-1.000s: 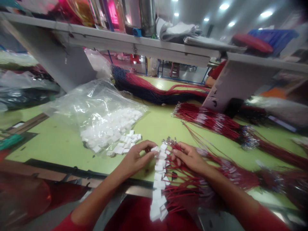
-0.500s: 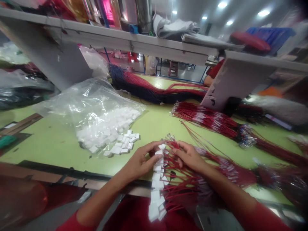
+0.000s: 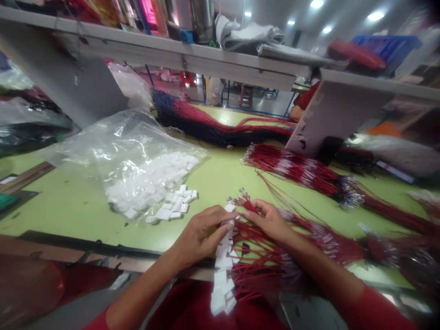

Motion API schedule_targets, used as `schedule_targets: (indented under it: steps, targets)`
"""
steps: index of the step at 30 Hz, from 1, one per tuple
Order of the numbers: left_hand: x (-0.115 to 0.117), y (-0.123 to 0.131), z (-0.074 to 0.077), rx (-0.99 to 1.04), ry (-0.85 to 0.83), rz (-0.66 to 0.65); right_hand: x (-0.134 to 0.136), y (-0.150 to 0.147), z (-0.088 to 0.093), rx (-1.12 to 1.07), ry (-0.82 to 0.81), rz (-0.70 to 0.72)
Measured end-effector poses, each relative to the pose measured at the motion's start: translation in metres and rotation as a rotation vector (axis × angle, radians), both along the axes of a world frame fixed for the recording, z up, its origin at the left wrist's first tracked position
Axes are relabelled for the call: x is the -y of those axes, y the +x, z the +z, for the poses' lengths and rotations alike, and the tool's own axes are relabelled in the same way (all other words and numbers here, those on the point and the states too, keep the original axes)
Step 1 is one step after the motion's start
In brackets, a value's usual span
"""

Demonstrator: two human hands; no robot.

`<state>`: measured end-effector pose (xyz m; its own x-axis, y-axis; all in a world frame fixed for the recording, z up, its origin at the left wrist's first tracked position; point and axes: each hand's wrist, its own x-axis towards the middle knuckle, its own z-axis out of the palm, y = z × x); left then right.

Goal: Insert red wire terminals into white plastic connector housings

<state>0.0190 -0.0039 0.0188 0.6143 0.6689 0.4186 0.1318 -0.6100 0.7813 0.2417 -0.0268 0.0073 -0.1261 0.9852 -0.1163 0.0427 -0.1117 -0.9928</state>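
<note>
My left hand [image 3: 201, 233] is closed, its thumb and forefinger pinching a white plastic connector housing [image 3: 229, 220] at the top of a row. Below it, more white housings [image 3: 222, 263] hang in a column over the table edge, with red wires [image 3: 254, 270] running from them to the right. My right hand [image 3: 271, 222] is closed around several red wires, and their metal-tipped ends [image 3: 242, 196] stick out beyond the fingers. Both hands' fingertips are close together at the top housing. Whether a wire tip sits inside it cannot be made out.
Loose white housings [image 3: 177, 204] lie beside a clear plastic bag [image 3: 117, 137] holding many more. Red wire bundles [image 3: 292, 169] lie on the right. A dark blue and red wire bundle [image 3: 220, 130] stretches along the back, under a raised shelf [image 3: 154, 50].
My left fingers have shifted on the top housing, and the forefinger now reaches across it to the right. My right fingertips have come closer to it, the wires still held.
</note>
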Motion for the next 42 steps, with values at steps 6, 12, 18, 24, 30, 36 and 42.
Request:
schedule_targets:
  steps: [6, 12, 18, 24, 30, 36, 42]
  targets:
    - [-0.003, 0.001, -0.010, 0.036, -0.089, 0.107, 0.003, -0.001, 0.004, -0.087, -0.095, 0.012]
    - [-0.005, -0.006, -0.021, 0.032, -0.278, 0.175, 0.007, -0.004, 0.007, -0.075, -0.066, 0.028]
    - [-0.002, -0.003, -0.025, 0.175, -0.548, 0.083, 0.010, -0.006, 0.009, -0.031, 0.034, 0.115]
    - [0.000, -0.001, -0.027, 0.204, -0.595, 0.105, 0.011, -0.007, 0.010, 0.072, 0.110, 0.171]
    - [0.000, 0.002, -0.028, 0.164, -0.446, 0.118, 0.010, -0.007, 0.003, 0.201, 0.209, 0.154]
    - [0.016, 0.018, -0.037, 0.165, -0.346, 0.219, 0.012, -0.008, -0.002, 0.226, 0.176, 0.177]
    - [0.001, 0.000, -0.036, 0.051, -0.207, 0.291, 0.008, -0.004, 0.002, 0.265, 0.310, 0.007]
